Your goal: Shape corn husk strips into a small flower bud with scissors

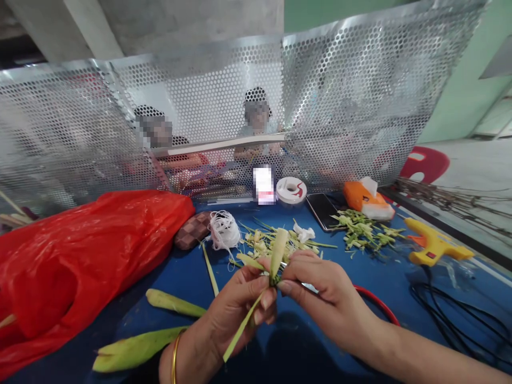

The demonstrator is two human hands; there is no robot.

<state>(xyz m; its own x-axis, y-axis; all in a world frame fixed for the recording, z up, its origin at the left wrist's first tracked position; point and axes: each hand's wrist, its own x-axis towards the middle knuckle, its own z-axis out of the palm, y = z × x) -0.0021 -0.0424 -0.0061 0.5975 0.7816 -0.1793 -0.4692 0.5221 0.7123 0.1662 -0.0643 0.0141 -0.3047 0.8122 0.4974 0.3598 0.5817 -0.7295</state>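
Near the middle of the view, my left hand is closed on a small bundle of pale green leaf pieces. One broad piece stands upright from it and a narrow strip hangs down below the fingers. My right hand pinches the dark green base of the same bundle from the right side. Something shiny shows partly behind the right fingers, too hidden to name. Two larger yellow-green leaf pieces, the upper one and the lower one, lie on the blue table left of my left hand.
A red plastic bag covers the left side. White string, plant scraps, a tape roll and a phone lie beyond my hands. A yellow glue gun with a black cable is at right. People sit behind a perforated metal screen.
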